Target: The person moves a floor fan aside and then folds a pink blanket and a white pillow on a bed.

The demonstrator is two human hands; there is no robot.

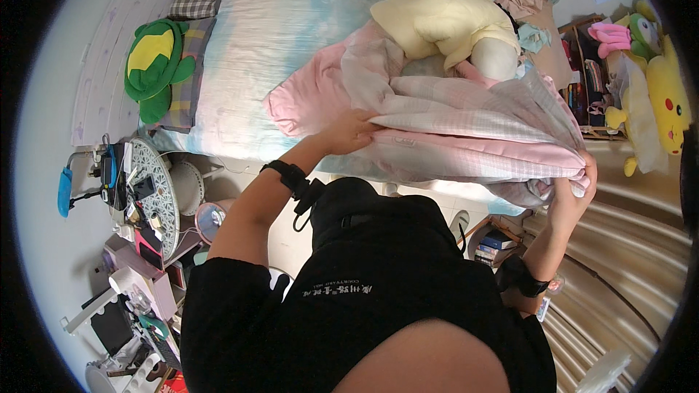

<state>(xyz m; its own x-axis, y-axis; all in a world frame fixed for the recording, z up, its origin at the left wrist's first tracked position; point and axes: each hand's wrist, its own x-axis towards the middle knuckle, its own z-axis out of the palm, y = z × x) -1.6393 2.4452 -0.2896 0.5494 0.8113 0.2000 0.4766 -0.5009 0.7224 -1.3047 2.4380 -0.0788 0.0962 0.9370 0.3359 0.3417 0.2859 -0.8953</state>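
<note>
A pink and grey checked fabric cover (458,103), possibly a duvet cover, lies bunched over the near side of the bed. Its front edge is drawn out between my two hands, with a plain pink strip (469,148) showing along a long fold. My left hand (352,131) pinches the edge near the middle of the cloth. At the far right end, my right hand (585,183) grips a gathered corner just beyond the mattress. Behind the cover rests a pale yellow quilt (442,22) in a heap, beside a white rounded padded piece (494,58).
The bed's tie-dyed sheet (273,38) spreads to the left, with a green plush toy (155,68) on a plaid pillow (195,65). A round lattice table (166,202) bearing small items stands left. Curtains (628,218) and a yellow plush toy (663,98) are at right.
</note>
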